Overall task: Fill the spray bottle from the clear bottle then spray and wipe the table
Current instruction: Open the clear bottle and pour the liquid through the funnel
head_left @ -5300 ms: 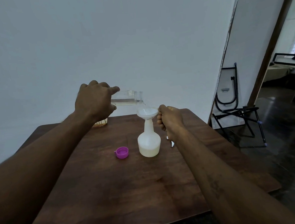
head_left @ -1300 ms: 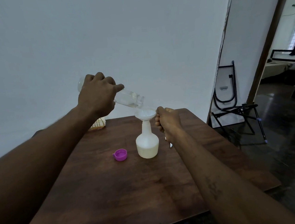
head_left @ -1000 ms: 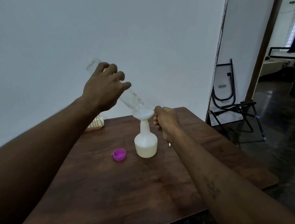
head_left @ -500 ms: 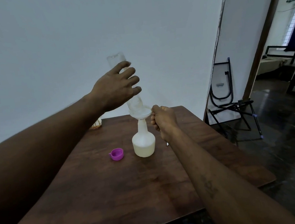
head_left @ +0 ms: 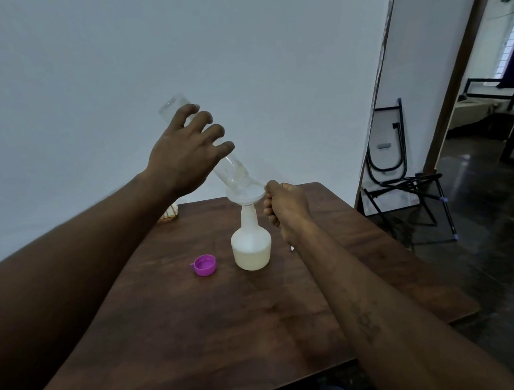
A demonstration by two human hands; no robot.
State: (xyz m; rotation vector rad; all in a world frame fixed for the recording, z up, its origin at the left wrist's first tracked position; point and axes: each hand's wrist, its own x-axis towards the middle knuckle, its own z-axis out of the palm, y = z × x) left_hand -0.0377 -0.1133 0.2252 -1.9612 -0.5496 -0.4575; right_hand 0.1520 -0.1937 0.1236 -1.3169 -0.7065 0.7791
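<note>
The white spray bottle (head_left: 251,245) stands uncapped near the middle of the brown table (head_left: 217,322), pale liquid filling its lower part. A white funnel (head_left: 245,195) sits in its neck. My right hand (head_left: 286,206) pinches the funnel's rim from the right. My left hand (head_left: 183,153) holds the clear bottle (head_left: 232,170) upturned and tilted, its mouth inside the funnel and its base pointing up to the left. The clear bottle looks nearly empty. A purple cap (head_left: 205,265) lies on the table left of the spray bottle.
A small wire basket (head_left: 168,214) sits at the table's far left edge against the white wall. Folded black metal frames (head_left: 399,163) lean on the wall to the right of the table. A doorway at far right opens onto a dark floor.
My left hand has swung the clear bottle up from nearly level to steeply upturned over the funnel, then leaned it a little more to the left. My right hand stayed on the funnel.
</note>
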